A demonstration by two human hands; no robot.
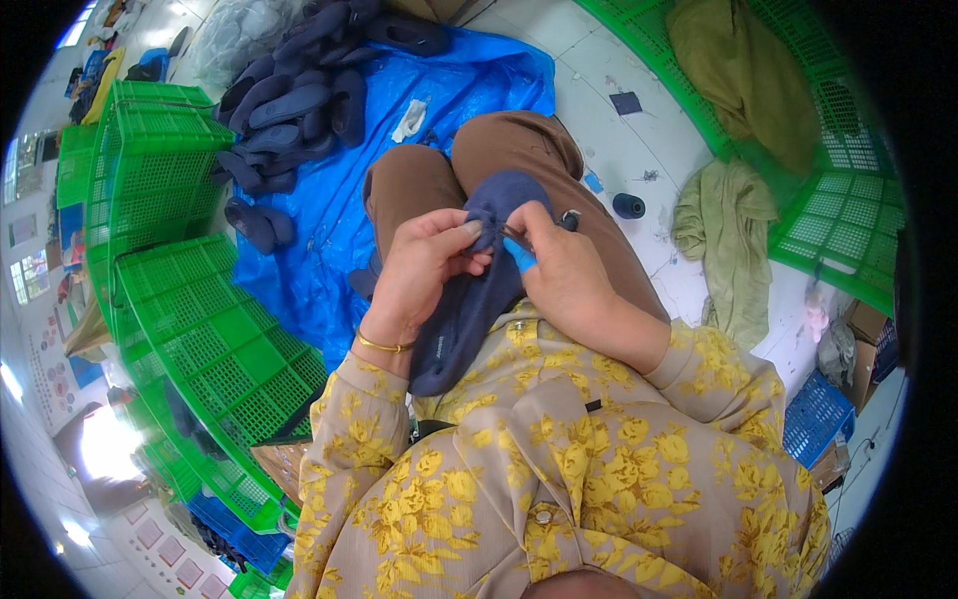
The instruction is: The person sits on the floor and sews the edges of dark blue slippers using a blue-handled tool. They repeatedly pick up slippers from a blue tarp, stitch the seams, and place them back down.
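A navy blue fabric slipper (pixel 454 334) lies across my lap, its sole side toward my body and its rounded toe toward my knees. My left hand (pixel 431 258) is closed, pinching the bunched dark fabric at the slipper's upper edge between thumb and fingers. Close against it, my right hand (pixel 559 268) is closed at the same spot. A thin dark tip shows between its thumb and forefinger, and a small dark metallic part (pixel 570 219) sticks out behind the knuckles; the tool's kind is mostly hidden. Something bright blue (pixel 520 255) covers part of the right thumb.
A heap of navy slippers (pixel 289 105) lies on a blue plastic sheet (pixel 479 75) ahead left. Green mesh crates (pixel 215 339) stand along the left, more (pixel 828 225) at the right. A dark thread spool (pixel 629 206) and olive cloth (pixel 728 250) lie on the floor.
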